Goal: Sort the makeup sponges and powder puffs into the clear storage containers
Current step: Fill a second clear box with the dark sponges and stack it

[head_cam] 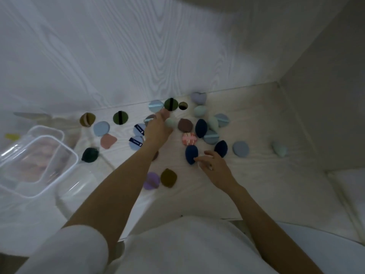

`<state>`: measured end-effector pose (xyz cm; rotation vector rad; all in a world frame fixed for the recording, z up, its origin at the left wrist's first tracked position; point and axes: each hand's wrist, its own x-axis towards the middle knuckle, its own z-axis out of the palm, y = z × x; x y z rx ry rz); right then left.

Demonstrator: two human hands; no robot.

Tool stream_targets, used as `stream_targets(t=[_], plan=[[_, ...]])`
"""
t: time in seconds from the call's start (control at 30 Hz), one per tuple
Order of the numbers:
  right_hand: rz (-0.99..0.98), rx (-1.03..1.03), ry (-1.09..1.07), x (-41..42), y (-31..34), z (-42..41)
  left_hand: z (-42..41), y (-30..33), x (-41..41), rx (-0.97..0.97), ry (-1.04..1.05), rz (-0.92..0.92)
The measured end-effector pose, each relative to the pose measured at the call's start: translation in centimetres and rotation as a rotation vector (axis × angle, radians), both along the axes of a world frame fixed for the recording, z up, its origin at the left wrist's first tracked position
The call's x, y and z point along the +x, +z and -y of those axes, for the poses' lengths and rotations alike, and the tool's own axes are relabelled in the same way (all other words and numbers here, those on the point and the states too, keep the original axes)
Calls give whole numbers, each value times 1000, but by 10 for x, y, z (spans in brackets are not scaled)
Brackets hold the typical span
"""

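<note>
While both hands are out over the pile, the right hand is the one to watch imo. Its fingertips touch the navy sponge, which sits just at their 10 o'clock, long axis running roughly 12 to 6. Fingers look loosely curled, not rly wrapped round it yet. Left hand reaches further up toward 12, fingers near a mint sponge; can't tell if it's gripping anything, too blurry. Containers sit way off at 9 o'clock, so left arm is nearer those tbh.
</note>
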<state>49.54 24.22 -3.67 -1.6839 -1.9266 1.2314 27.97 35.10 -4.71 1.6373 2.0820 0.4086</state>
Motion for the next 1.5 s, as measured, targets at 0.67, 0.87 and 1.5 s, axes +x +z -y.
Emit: stream_targets(t=[0.67, 0.87, 1.5], plan=[[-442, -181, 212, -175, 41, 30, 261, 57, -183, 146, 240, 121], [-285, -12, 293, -243, 43, 47, 276, 48, -225, -4, -34, -264], [154, 535, 467, -303, 11, 73, 303, 24, -248, -42, -287, -286]])
